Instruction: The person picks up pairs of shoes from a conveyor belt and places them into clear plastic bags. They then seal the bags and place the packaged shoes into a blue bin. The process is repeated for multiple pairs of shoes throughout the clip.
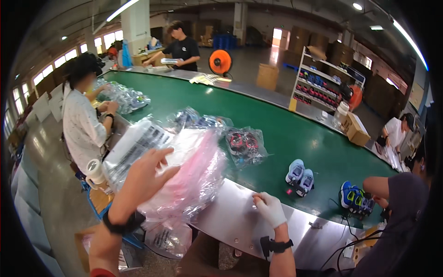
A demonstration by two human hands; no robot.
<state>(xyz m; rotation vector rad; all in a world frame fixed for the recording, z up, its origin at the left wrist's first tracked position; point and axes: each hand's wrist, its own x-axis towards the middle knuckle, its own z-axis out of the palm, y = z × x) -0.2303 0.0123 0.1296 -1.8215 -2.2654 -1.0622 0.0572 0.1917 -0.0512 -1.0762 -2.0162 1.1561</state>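
The left hand [148, 175] reaches in from the near left, its forearm [110, 242] rising steeply and bearing a black band [122, 223] at the wrist; the bare fingers are spread, directed right and away from the body, with the thumb held apart from them. It lies over a heap of clear plastic bags [196, 187], tinted pink in places, at the left end of the metal ledge [230, 207]; whether the fingertips touch the plastic cannot be told. The right hand [271, 211], in a white glove that leaves fingertips bare, enters from the near side with its wrist in a second black strap [280, 246]. Its fingers curl toward the left above the ledge, thumb and forefinger close together; whether they pinch anything cannot be told. Beyond the ledge extends a green table [277, 138]. On it, a bagged pair of red and black shoes [244, 142] lies to the right of the heap, a pale blue pair [300, 177] stands farther right, and a blue and green pair [356, 198] rests at the far right, beside a co-worker's arm [376, 189]. To the left of the heap stands a white jug [95, 171]; another co-worker [85, 115] handles bagged goods [124, 99] farther left.
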